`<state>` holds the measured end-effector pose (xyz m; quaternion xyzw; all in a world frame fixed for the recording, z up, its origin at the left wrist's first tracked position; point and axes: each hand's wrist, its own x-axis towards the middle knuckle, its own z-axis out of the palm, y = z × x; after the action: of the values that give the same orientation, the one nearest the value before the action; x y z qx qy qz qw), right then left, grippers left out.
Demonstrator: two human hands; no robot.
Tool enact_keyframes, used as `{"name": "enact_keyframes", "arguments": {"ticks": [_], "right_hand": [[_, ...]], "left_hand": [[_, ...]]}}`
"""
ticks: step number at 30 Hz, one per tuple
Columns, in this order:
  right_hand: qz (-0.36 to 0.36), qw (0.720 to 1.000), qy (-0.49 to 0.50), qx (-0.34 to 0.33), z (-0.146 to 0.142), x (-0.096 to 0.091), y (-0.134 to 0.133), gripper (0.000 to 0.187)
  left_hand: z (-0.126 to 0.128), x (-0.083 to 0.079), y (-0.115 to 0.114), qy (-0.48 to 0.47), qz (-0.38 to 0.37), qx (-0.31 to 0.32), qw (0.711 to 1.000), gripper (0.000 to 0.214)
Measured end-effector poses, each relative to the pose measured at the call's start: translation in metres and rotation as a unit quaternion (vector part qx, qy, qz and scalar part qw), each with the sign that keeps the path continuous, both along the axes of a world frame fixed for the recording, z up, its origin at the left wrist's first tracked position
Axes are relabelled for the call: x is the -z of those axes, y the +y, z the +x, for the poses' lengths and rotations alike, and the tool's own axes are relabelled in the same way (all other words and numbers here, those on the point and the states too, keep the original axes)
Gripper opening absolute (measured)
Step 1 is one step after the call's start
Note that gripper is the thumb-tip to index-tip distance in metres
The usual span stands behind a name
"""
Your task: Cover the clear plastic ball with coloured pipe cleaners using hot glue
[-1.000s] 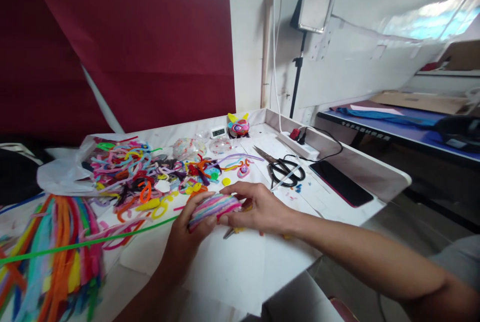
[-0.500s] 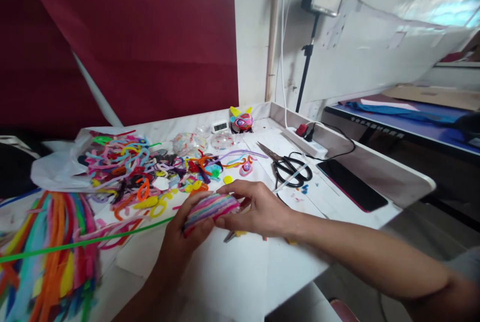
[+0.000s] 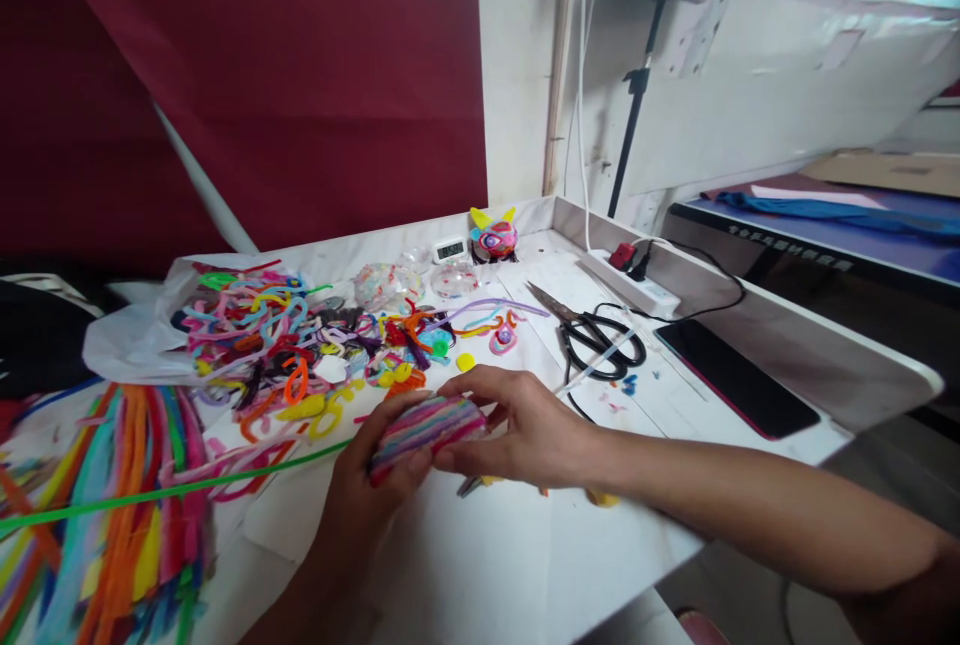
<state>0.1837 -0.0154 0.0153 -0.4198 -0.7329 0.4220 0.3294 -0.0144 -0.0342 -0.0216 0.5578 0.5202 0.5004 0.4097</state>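
Note:
A rounded ball-like piece striped in pink, purple, blue and red [image 3: 427, 431] is held between both hands above the white table. My left hand [image 3: 375, 470] wraps its left side, thumb across the front. From the right, my right hand [image 3: 517, 425] grips it with thumb and fingers. A long green pipe cleaner [image 3: 187, 488] runs from near my left hand toward the left edge; whether it joins the ball is hidden. Under my right hand lies the tip of a metal tool [image 3: 469, 487], mostly covered. Many loose pipe-cleaner pieces [image 3: 255, 325] lie beyond the hands.
Black-handled scissors [image 3: 600, 340], a phone [image 3: 735, 377] and a power strip [image 3: 634, 283] lie to the right. A finished-looking ball with yellow horns [image 3: 495, 235] stands at the back beside a small digital clock [image 3: 450, 251]. Bundled pipe cleaners [image 3: 127, 505] lie at the left front.
The whole view has shifted slightly, so things on the table appear a little further right. Both hands keep hold of the striped ball, with little change in grip.

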Motion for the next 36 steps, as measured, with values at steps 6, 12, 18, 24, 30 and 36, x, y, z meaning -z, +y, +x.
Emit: {"name": "enact_keyframes", "arguments": {"ticks": [6, 12, 18, 24, 30, 36], "right_hand": [[-0.072, 0.996, 0.038, -0.046, 0.005, -0.003, 0.000, 0.051], [-0.022, 0.999, 0.027, -0.036, 0.002, -0.004, 0.000, 0.042], [0.023, 0.999, -0.001, -0.046, -0.002, -0.004, 0.003, 0.038], [0.079, 0.995, -0.049, -0.044, 0.011, -0.010, 0.002, 0.051], [0.185, 0.973, -0.138, -0.016, 0.058, -0.004, -0.012, 0.036], [0.240, 0.934, -0.262, 0.044, 0.100, 0.026, -0.046, 0.040]], "left_hand": [[0.009, -0.005, -0.006, 0.000, 0.017, -0.025, 1.000, 0.045], [0.005, -0.006, -0.005, 0.006, 0.005, -0.005, 1.000, 0.042], [0.008, -0.008, -0.005, -0.036, 0.021, -0.017, 0.999, 0.039], [0.011, -0.009, -0.005, -0.029, 0.022, -0.028, 0.999, 0.041], [0.000, -0.008, 0.001, -0.025, 0.009, -0.023, 0.999, 0.045], [-0.005, -0.007, 0.006, -0.048, 0.026, -0.041, 0.998, 0.046]]}}
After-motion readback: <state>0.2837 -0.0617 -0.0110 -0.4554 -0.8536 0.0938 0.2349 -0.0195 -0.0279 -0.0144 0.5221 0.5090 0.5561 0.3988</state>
